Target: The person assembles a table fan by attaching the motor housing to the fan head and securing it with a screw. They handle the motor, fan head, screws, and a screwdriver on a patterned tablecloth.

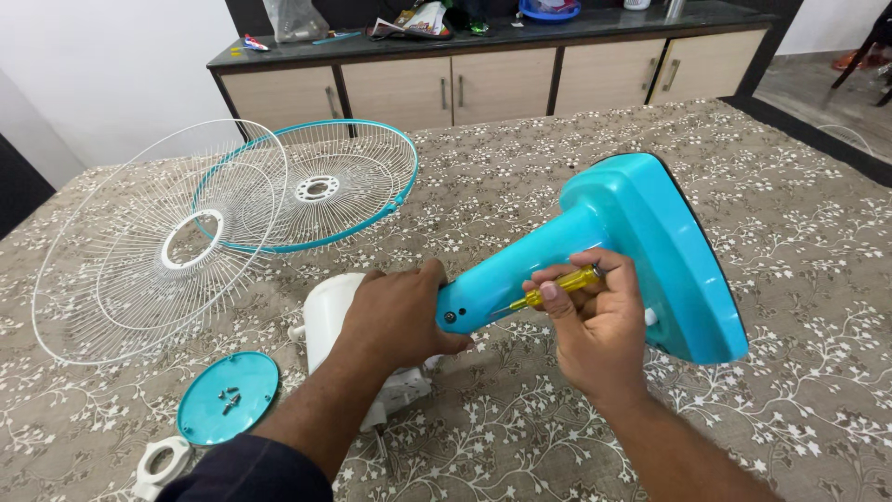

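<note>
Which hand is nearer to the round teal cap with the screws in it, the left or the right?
Left. The left hand grips the fan neck up and right of the teal cap; the right hand, holding a yellow screwdriver, is farther right.

Two wire fan guards (223,223) lie overlapping on the patterned table (520,186). Near them sit a teal round cap (228,398) holding screws (229,400) and a white ring (160,465).
</note>
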